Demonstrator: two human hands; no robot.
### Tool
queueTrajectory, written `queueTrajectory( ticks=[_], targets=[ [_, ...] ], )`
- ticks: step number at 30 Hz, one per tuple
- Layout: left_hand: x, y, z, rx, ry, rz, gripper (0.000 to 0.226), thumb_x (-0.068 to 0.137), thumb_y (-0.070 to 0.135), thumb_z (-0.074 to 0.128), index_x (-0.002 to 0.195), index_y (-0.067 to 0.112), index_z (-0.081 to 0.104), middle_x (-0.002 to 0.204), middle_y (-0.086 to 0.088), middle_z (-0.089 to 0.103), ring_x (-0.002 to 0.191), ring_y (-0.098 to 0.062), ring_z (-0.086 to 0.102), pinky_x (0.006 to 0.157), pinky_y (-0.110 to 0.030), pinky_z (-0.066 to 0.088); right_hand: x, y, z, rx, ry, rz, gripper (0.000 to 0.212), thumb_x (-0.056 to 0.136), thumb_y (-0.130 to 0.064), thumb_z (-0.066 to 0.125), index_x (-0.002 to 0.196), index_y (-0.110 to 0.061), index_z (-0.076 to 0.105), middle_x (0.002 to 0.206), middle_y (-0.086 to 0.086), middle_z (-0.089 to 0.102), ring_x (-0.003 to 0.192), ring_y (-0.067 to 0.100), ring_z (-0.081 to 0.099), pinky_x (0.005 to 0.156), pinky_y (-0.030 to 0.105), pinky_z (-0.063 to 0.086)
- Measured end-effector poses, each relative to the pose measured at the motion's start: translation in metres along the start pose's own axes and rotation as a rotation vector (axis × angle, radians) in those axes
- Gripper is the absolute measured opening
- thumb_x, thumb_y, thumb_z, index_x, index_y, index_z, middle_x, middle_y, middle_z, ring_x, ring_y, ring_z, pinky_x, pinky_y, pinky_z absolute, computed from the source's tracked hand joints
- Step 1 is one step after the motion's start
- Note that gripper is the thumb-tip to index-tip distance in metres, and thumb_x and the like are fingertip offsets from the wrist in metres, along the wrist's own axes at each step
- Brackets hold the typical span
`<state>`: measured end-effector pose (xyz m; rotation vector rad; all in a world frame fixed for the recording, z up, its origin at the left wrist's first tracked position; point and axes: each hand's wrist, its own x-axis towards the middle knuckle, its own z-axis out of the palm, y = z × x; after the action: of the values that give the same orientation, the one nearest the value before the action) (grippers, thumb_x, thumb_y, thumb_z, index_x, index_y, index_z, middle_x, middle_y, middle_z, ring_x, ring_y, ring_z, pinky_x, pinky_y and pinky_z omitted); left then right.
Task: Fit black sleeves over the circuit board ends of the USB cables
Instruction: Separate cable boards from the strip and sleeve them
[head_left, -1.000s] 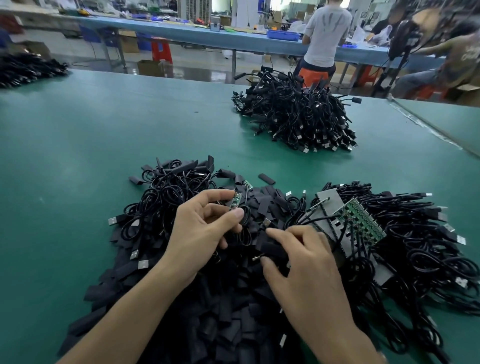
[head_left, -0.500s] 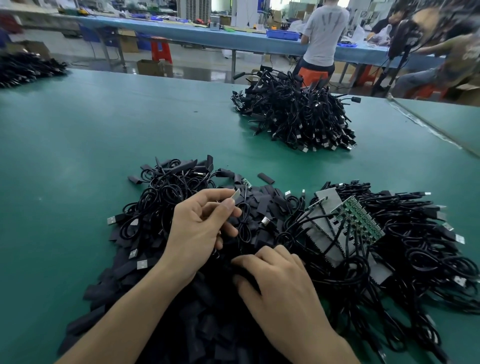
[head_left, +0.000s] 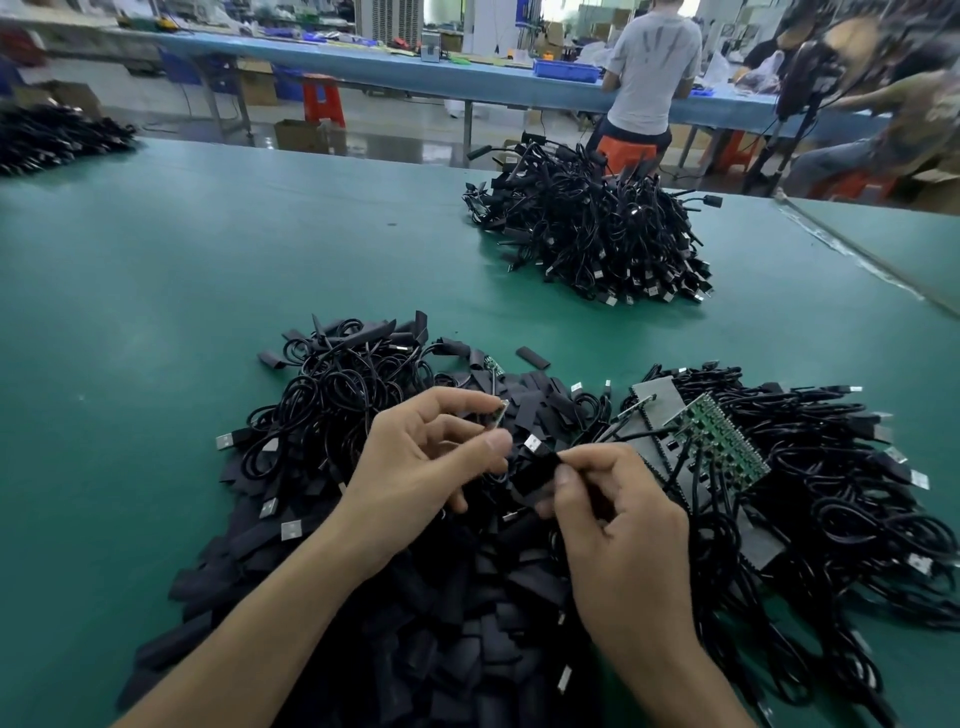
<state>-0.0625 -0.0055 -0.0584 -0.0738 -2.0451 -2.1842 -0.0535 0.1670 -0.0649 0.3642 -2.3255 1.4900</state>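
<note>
Green table (head_left: 156, 312) fills the view. Heap of loose black sleeves (head_left: 441, 634) at 6 o'clock, running under both forearms. Tangle of USB cables (head_left: 841, 499) at 3 o'clock, touching the heap. A second cable tangle (head_left: 322, 415) at 10 o'clock of the hands, its plugs poking out left. Sleeved cable pile (head_left: 587, 228) at 1 o'clock, well apart from the near piles. Another dark pile (head_left: 52, 135) at the 10 o'clock table edge, blurred. Green board panel (head_left: 722, 441) lies on the 3 o'clock tangle with wires leading off it.

Left hand (head_left: 415, 467) is fingers curled, index and thumb pinching a cable's circuit board end (head_left: 500, 414), which pokes out at the index tip. Right hand (head_left: 623, 530) is fingers curled, thumb and index pinching one black sleeve (head_left: 535, 475). That sleeve is held above the heap at 5 o'clock of the board end, near but apart, not yet on it
</note>
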Motion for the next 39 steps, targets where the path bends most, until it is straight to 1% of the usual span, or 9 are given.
queueTrajectory(
  ticks=[2,5,7,9,13,19,25,29,39],
  targets=[
    [-0.001,0.001,0.000,0.020,-0.061,-0.008,0.038,0.075,0.016,0.084,0.109,0.020,0.069,0.087,-0.011,0.075,0.072,-0.019,0.070,0.049,-0.021,0.049,0.000,0.001,0.000,0.109,-0.021,0.071,0.015,0.094,-0.022,0.059,0.086,-0.035,0.061,0.073,-0.007,0.071,0.062,0.014,0.068,0.056,0.032,0.054],
    [-0.001,0.001,0.001,0.026,-0.069,-0.026,0.042,0.072,0.007,0.083,0.110,0.018,0.068,0.086,-0.012,0.075,0.070,-0.017,0.069,0.050,-0.021,0.050,0.001,0.002,-0.001,0.178,-0.037,0.087,0.017,0.093,-0.015,0.062,0.086,-0.030,0.062,0.073,-0.008,0.073,0.067,0.008,0.070,0.059,0.016,0.052],
    [0.000,0.001,0.001,0.013,-0.065,-0.037,0.042,0.072,0.006,0.082,0.110,0.016,0.067,0.085,-0.013,0.075,0.070,-0.017,0.069,0.053,-0.022,0.051,0.001,0.002,0.000,0.200,-0.054,0.094,0.020,0.092,-0.012,0.064,0.088,-0.030,0.061,0.073,-0.007,0.073,0.067,0.007,0.070,0.059,0.015,0.051],
    [0.000,0.002,0.000,-0.004,-0.068,-0.051,0.042,0.074,0.001,0.080,0.111,0.015,0.067,0.084,-0.013,0.075,0.070,-0.017,0.069,0.056,-0.021,0.053,0.002,0.002,-0.002,0.189,-0.087,0.080,0.028,0.089,-0.012,0.070,0.096,-0.037,0.060,0.074,-0.008,0.071,0.064,0.008,0.068,0.058,0.019,0.051],
    [0.000,0.002,-0.001,-0.010,-0.111,-0.093,0.042,0.077,-0.008,0.077,0.112,0.012,0.066,0.081,-0.012,0.075,0.066,-0.015,0.067,0.055,-0.021,0.053,0.002,0.001,-0.004,0.101,-0.204,0.022,0.034,0.077,-0.017,0.082,0.096,-0.040,0.067,0.082,-0.016,0.068,0.072,0.007,0.065,0.060,0.011,0.046],
    [0.001,0.005,-0.003,-0.007,-0.153,-0.149,0.043,0.070,0.001,0.081,0.109,0.011,0.067,0.078,-0.013,0.074,0.063,-0.016,0.066,0.053,-0.021,0.053,0.006,0.006,-0.007,0.114,-0.259,0.063,0.042,0.071,-0.023,0.087,0.103,-0.042,0.069,0.096,-0.019,0.070,0.088,0.006,0.069,0.073,0.015,0.052],
    [0.001,0.004,-0.004,-0.023,-0.143,-0.167,0.048,0.061,0.010,0.084,0.107,0.013,0.069,0.077,-0.011,0.074,0.066,-0.017,0.070,0.055,-0.022,0.054,0.010,0.009,-0.013,0.173,-0.357,0.114,0.034,0.071,-0.021,0.088,0.093,-0.040,0.072,0.084,-0.012,0.075,0.078,0.007,0.071,0.069,0.020,0.056],
    [0.001,0.003,-0.005,-0.019,-0.139,-0.165,0.050,0.061,0.010,0.084,0.108,0.011,0.068,0.077,-0.011,0.074,0.067,-0.018,0.070,0.057,-0.023,0.055,0.010,0.009,-0.013,0.170,-0.355,0.110,0.038,0.072,-0.021,0.087,0.099,-0.044,0.073,0.084,-0.015,0.075,0.078,0.002,0.071,0.068,0.014,0.054],
    [0.002,0.001,-0.005,-0.043,-0.168,-0.175,0.048,0.060,0.009,0.087,0.105,0.016,0.071,0.079,-0.018,0.072,0.064,-0.022,0.069,0.061,-0.025,0.056,0.010,0.010,-0.011,0.192,-0.312,0.134,0.032,0.069,-0.025,0.088,0.097,-0.037,0.077,0.086,-0.014,0.076,0.082,0.005,0.073,0.074,0.021,0.057]
  ],
)
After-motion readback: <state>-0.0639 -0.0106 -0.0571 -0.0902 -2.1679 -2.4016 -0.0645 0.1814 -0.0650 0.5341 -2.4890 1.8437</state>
